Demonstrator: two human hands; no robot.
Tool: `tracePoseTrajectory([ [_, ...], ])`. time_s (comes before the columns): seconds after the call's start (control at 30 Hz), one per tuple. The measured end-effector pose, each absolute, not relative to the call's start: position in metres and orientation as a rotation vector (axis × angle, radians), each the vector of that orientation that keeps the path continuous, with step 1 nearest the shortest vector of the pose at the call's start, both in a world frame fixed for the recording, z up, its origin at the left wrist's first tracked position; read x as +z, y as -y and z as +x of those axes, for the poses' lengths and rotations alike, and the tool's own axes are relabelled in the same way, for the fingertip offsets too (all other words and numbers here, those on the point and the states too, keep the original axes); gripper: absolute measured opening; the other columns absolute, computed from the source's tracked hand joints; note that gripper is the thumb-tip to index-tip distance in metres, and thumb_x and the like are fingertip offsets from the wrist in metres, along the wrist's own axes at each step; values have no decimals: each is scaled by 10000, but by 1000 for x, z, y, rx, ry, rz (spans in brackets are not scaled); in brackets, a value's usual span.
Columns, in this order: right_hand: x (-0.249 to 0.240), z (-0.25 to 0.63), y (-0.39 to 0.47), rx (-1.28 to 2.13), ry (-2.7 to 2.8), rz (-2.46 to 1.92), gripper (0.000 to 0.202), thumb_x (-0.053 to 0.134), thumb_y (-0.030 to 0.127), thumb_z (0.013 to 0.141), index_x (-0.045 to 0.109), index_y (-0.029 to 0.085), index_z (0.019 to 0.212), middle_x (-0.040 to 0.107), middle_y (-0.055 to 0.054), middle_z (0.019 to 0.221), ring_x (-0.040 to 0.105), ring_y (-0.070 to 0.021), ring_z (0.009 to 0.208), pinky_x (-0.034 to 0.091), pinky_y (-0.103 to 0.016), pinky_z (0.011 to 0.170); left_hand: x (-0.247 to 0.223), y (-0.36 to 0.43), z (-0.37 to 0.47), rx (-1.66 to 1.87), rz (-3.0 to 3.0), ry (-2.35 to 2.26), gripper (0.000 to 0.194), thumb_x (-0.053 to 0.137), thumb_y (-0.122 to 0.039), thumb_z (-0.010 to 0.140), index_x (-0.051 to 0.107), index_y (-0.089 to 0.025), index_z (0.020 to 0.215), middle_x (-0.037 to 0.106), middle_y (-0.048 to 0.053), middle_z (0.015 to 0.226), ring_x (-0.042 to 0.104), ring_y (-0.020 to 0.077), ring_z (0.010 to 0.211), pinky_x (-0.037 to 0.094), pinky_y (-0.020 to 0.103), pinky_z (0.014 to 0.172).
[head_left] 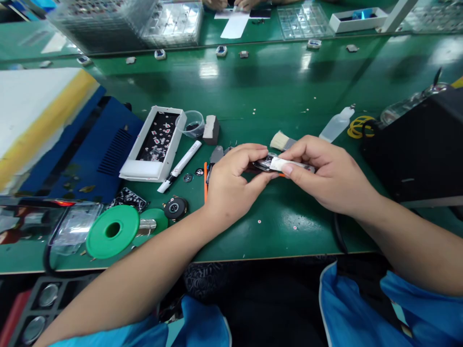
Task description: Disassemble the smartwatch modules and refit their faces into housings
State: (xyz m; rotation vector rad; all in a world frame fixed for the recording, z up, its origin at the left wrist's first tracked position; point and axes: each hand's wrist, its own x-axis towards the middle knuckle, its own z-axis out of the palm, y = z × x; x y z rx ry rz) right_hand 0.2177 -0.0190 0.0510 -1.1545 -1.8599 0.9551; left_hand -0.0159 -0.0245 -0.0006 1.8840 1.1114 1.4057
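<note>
Over the bench, my left hand (235, 180) is closed round the edge of a small dark part with a shiny, rounded face (266, 161). Its exact kind is unclear, as the fingers cover much of it. My right hand (327, 171) pinches a narrow white strip (280, 164) between thumb and fingers, its left end against the dark part. Just behind the hands lies a brush (282, 141) with pale bristles. An orange-edged tool (205, 180) is partly hidden beside my left hand.
At left are a white tray (127, 168) of small parts, a clear cup (193, 124), a white marker (184, 160) and a green solder spool (104, 236). A squeeze bottle (337, 125) and black box (415, 144) stand right. Another person's hands (244, 4) are across the bench.
</note>
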Motion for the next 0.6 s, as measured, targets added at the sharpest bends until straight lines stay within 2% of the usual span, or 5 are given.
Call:
tracePoseTrajectory([
  [0.13, 50, 218, 19, 956, 1862, -1151, 149, 826, 380, 1039, 854, 234, 1037, 832, -27, 977, 639, -174, 786, 480, -361, 749, -2, 25, -15, 1389, 1879, -1110, 283, 1038, -305, 961, 918, -247, 1211, 939, 115, 1330, 890, 311, 1254, 735, 532, 1165],
  [0.23, 50, 218, 19, 946, 1890, -1130, 129, 819, 360, 1041, 850, 235, 1044, 842, -24, 998, 621, -161, 759, 494, -365, 764, -1, 26, -13, 1358, 1866, -1106, 263, 1024, -292, 954, 923, -240, 1192, 943, 110, 1313, 893, 300, 1215, 762, 488, 1084],
  [0.33, 52, 219, 19, 942, 1891, -1124, 118, 826, 357, 1040, 847, 242, 1024, 835, -20, 974, 625, -165, 760, 502, -366, 765, -1, 27, -13, 1363, 1800, -1126, 297, 1048, -353, 948, 930, -238, 1195, 940, 117, 1318, 892, 298, 1192, 779, 461, 1009],
  [0.5, 52, 218, 20, 947, 1878, -1118, 128, 813, 363, 1052, 846, 241, 1029, 845, -24, 985, 658, -172, 782, 507, -370, 771, -1, 28, -13, 1384, 1833, -1112, 285, 1051, -312, 954, 928, -249, 1203, 941, 109, 1324, 887, 302, 1231, 758, 508, 1113],
  [0.6, 53, 218, 20, 934, 1893, -1124, 144, 810, 379, 1058, 852, 242, 1041, 854, -22, 993, 645, -165, 760, 516, -375, 775, -1, 29, -12, 1387, 1837, -1097, 276, 1049, -301, 956, 930, -243, 1198, 942, 112, 1314, 891, 296, 1216, 760, 493, 1092],
])
